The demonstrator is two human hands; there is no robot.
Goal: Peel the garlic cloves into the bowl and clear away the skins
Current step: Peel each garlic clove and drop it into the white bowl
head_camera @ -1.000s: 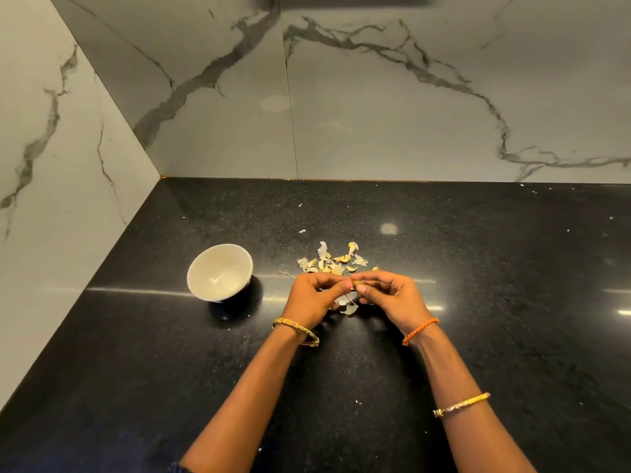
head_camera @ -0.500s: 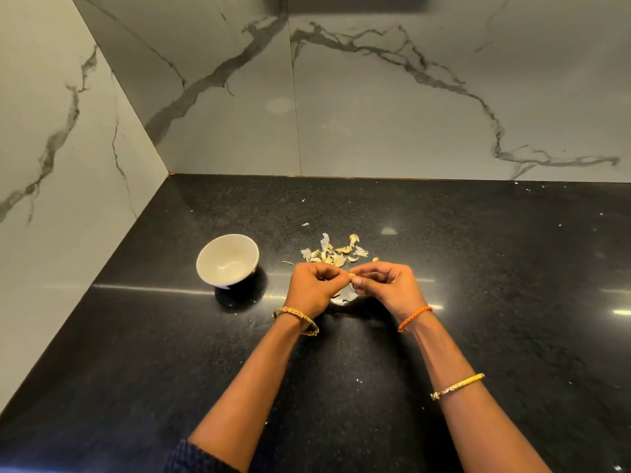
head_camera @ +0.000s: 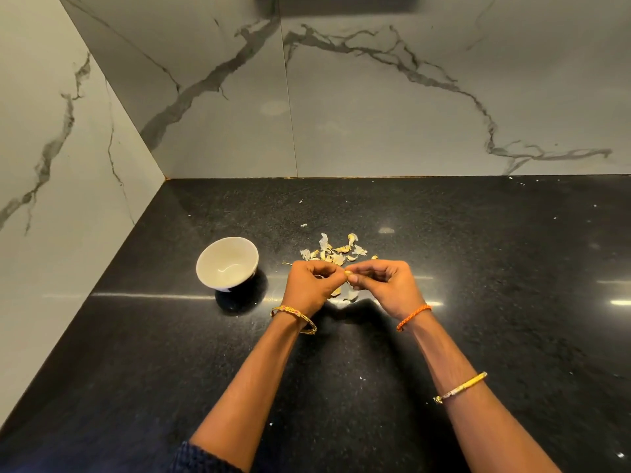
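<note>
Both hands [head_camera: 348, 285], as before, perhaps on clove [head_camera: 348, 274].

Black speckled countertop [head_camera: 478, 302]; white marble wall [head_camera: 375, 97] with grey veins — upper frame. White bowl [head_camera: 226, 264], centre left; pale yellowish skins [head_camera: 336, 251]. Orange braided wristband [head_camera: 413, 317], gold bangles [head_camera: 295, 317].

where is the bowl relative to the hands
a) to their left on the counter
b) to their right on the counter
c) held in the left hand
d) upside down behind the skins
a: the bowl sits upright on the counter, left of both hands, untouched.
</note>
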